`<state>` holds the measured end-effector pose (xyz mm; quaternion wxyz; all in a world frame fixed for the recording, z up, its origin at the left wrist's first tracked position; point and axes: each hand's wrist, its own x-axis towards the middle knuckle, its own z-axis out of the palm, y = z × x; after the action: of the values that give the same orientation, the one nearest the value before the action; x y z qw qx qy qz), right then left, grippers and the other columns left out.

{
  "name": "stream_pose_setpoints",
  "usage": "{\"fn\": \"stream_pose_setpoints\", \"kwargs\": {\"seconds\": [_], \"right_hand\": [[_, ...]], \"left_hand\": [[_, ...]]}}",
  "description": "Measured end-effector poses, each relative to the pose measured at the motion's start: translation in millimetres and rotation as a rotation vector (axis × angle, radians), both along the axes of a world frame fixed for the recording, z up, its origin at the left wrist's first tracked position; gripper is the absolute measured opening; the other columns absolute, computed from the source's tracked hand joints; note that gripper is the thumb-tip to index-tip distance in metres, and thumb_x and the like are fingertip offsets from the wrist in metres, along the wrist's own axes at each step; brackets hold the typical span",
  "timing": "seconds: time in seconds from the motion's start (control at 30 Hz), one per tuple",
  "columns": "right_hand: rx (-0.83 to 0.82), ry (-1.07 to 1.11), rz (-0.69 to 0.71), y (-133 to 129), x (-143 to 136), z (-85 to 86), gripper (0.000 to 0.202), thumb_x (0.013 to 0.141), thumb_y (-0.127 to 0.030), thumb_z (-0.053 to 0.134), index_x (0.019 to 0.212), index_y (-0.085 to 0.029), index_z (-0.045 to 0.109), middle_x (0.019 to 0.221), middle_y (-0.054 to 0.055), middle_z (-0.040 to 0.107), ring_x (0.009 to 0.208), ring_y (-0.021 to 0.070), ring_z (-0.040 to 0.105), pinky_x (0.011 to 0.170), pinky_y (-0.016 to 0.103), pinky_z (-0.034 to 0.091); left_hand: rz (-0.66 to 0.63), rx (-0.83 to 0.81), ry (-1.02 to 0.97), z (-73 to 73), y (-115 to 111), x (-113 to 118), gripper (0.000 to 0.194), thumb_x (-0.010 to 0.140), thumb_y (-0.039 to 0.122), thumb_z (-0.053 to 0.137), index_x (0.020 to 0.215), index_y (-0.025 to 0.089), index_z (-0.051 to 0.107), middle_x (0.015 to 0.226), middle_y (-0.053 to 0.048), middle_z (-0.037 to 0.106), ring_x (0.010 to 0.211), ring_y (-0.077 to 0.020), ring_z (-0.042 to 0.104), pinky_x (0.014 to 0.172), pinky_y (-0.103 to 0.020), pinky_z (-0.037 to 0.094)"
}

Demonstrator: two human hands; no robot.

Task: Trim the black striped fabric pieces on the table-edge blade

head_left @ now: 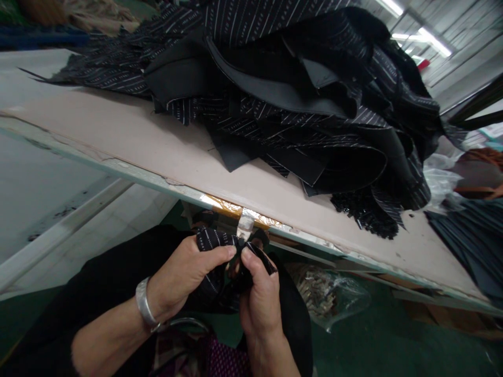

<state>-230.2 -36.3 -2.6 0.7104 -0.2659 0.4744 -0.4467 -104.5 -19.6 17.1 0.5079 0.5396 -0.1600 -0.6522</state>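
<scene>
A small black pinstriped fabric piece (214, 246), soft and creased, lies with its long axis roughly left to right, just below the worn table edge (157, 180). The left hand (184, 277) and right hand (257, 293) both pinch it closed, thumbs meeting at its middle. A heap of matching striped cloth (298, 99) rests on the table above.

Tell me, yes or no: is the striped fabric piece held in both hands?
Yes: the left hand and right hand both pinch the striped fabric piece below the table edge.

text: none legible | labels: none | brands: none | numbers: none
</scene>
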Motion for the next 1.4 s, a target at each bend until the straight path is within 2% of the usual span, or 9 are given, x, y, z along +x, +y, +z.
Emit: {"fn": "stream_pose_setpoints", "kwargs": {"seconds": [0.13,0.33,0.53,0.77,0.93,1.03,1.13,1.3,1.4], "right_hand": [[-0.013,-0.020,0.021,0.1,0.2,-0.1,0.021,0.075,-0.034,0.080,0.076,-0.015,0.072,0.070,0.001,0.065,0.062,0.0096,0.053,0.065,0.022,0.051],[-0.019,-0.004,0.001,-0.9,0.5,1.7,0.022,0.073,-0.033,0.082,0.080,-0.015,0.074,0.071,0.001,0.064,0.066,0.0109,0.056,0.067,0.022,0.052],[-0.017,-0.010,-0.004,-5.9,2.4,-1.3,0.025,0.073,-0.035,0.083,0.084,-0.015,0.074,0.076,0.002,0.065,0.068,0.0103,0.054,0.064,0.021,0.049],[-0.117,0.098,0.105,-8.2,-5.5,-0.5,0.028,0.081,-0.041,0.077,0.090,-0.016,0.070,0.077,0.000,0.060,0.071,0.0107,0.051,0.067,0.021,0.047],[-0.295,0.423,0.252,-12.9,-25.2,3.2,0.034,0.085,-0.048,0.068,0.084,-0.015,0.063,0.074,-0.001,0.054,0.071,0.0111,0.047,0.065,0.021,0.043],[-0.335,0.509,0.253,-13.6,-29.9,3.6,0.036,0.085,-0.049,0.066,0.079,-0.015,0.060,0.071,-0.002,0.053,0.067,0.0108,0.045,0.063,0.021,0.041],[-0.400,0.595,0.217,-16.2,-28.6,7.3,0.034,0.086,-0.048,0.065,0.077,-0.016,0.061,0.067,-0.002,0.053,0.065,0.0109,0.046,0.061,0.021,0.040],[-0.786,0.894,0.167,-43.1,-18.5,34.7,0.021,0.091,-0.034,0.060,0.079,-0.017,0.065,0.068,-0.002,0.060,0.063,0.0106,0.050,0.064,0.023,0.039],[-0.870,1.004,0.160,-69.3,-8.0,53.3,0.018,0.088,-0.030,0.061,0.076,-0.017,0.064,0.067,-0.002,0.062,0.062,0.0111,0.051,0.064,0.024,0.037]], "left_hand": [[0.013,-0.023,-0.009,-0.6,-0.4,0.3,0.033,0.063,0.041,0.083,0.070,0.012,0.068,0.069,-0.002,0.065,0.064,-0.0127,0.055,0.061,-0.021,0.047],[0.010,-0.019,-0.053,-2.8,-0.2,-0.5,0.030,0.063,0.036,0.080,0.078,0.012,0.071,0.076,-0.005,0.068,0.070,-0.0167,0.059,0.063,-0.023,0.049],[-0.035,-0.021,-0.132,-2.5,-2.8,0.1,0.036,0.066,0.043,0.078,0.079,0.011,0.069,0.079,-0.005,0.068,0.072,-0.0162,0.057,0.067,-0.024,0.049],[-0.093,-0.067,-0.261,-2.5,-3.8,5.3,0.041,0.071,0.050,0.074,0.081,0.011,0.068,0.077,-0.003,0.065,0.072,-0.0154,0.055,0.066,-0.022,0.048],[-0.105,-0.159,-0.360,-11.8,0.2,10.1,0.038,0.079,0.052,0.069,0.082,0.015,0.064,0.075,0.001,0.062,0.071,-0.0136,0.055,0.064,-0.020,0.046],[-0.070,-0.208,-0.440,-16.5,5.3,8.0,0.035,0.084,0.052,0.066,0.083,0.017,0.065,0.074,0.002,0.062,0.069,-0.0122,0.055,0.064,-0.018,0.045],[0.020,-0.285,-0.572,-16.3,5.4,3.4,0.026,0.087,0.045,0.065,0.083,0.019,0.067,0.075,0.004,0.064,0.069,-0.0109,0.057,0.066,-0.018,0.044],[0.163,-0.567,-0.913,0.1,-20.3,2.5,0.013,0.090,0.029,0.064,0.083,0.020,0.069,0.082,0.004,0.066,0.076,-0.0101,0.060,0.074,-0.019,0.043],[0.195,-0.592,-0.953,15.1,-43.8,9.3,0.011,0.087,0.028,0.067,0.083,0.019,0.070,0.081,0.004,0.068,0.075,-0.0109,0.061,0.075,-0.021,0.043]]}}
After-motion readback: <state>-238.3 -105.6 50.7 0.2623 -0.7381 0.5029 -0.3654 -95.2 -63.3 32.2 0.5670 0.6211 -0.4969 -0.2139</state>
